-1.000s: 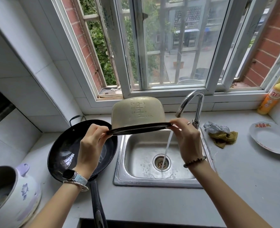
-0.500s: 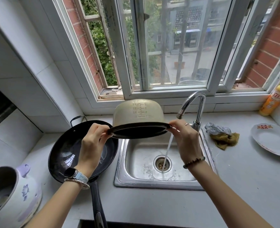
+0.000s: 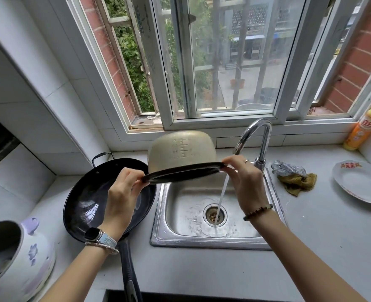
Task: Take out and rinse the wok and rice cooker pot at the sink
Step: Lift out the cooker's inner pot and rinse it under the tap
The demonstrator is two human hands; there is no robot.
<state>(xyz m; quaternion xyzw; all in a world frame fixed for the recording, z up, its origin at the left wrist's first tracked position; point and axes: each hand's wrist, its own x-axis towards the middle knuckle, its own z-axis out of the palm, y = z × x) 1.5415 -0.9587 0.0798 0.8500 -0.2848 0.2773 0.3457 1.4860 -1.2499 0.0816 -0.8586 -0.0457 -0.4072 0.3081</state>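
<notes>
Left of the steel sink (image 3: 210, 245), the black wok (image 3: 86, 203) sits on the counter, its long handle pointing near. Above the basin the rice cooker pot (image 3: 180, 149) hangs upside down, pale beige with embossed level marks and a dark rim. The left hand (image 3: 121, 197) and right hand (image 3: 247, 186) pinch opposite edges of that rim. A thin water stream (image 3: 222, 192) falls beside the right hand.

- Left wrist: dark-faced smartwatch (image 3: 92, 233) on a pale blue woven band, with a thin silver bracelet (image 3: 102, 247) beside it.
- Right wrist: dark beaded bracelet (image 3: 257, 212).
- Right hand (image 3: 246, 186): slim ring (image 3: 246, 161).
</notes>
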